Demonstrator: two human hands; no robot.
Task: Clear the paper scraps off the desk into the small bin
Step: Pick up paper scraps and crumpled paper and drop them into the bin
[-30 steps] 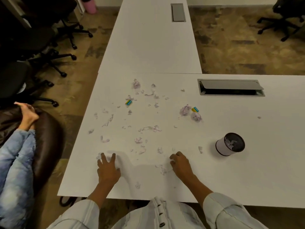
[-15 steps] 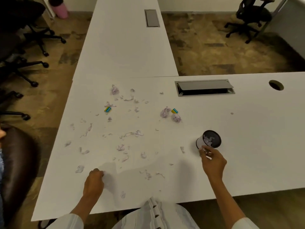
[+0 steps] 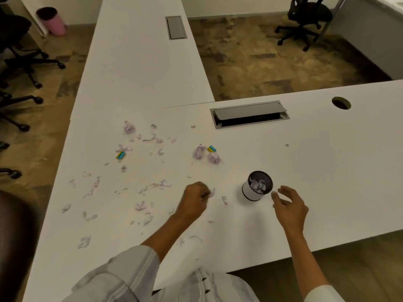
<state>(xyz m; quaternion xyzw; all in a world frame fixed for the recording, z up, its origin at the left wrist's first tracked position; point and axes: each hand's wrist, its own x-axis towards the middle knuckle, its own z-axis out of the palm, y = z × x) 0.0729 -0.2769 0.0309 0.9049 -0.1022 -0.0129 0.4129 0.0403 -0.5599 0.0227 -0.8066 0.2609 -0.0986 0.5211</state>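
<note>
One small bin (image 3: 257, 185), a white cylinder with a dark mesh rim, stands upright on the white table (image 3: 316, 171) and already has pale scraps inside it. The right hand (image 3: 291, 207) hovers just beside the bin's right side, its grip open with fingers loosely spread and nothing in it; whether a fingertip touches the bin wall cannot be told. The left hand (image 3: 194, 200) is left of the bin, its grip curled closed, with a small scrap (image 3: 212, 192) showing at the fingertips, though blur leaves it unclear whether it is pinched or lying on the table. One loose scrap (image 3: 224, 199) lies between the left hand and the bin. Three crumpled paper balls are countable: one (image 3: 129, 128) at the far left of the mess, and two more, one (image 3: 198, 151) close beside another (image 3: 214, 158), beyond the bin. Two small yellow-and-teal erasers lie among them, one (image 3: 120, 155) on the left, one (image 3: 211, 148) just beside the pair of balls. The rest are torn paper scraps (image 3: 152, 186), too many and too small to count exactly, a few dozen spread mostly left of the hands. Two cable hatches are set into the table, one (image 3: 249, 114) open near the bin's far side, one (image 3: 175, 27) farther off, and one round cable hole (image 3: 341, 103) sits to the right. One pink floor bin (image 3: 52, 21) stands on the floor at the far left.
</note>
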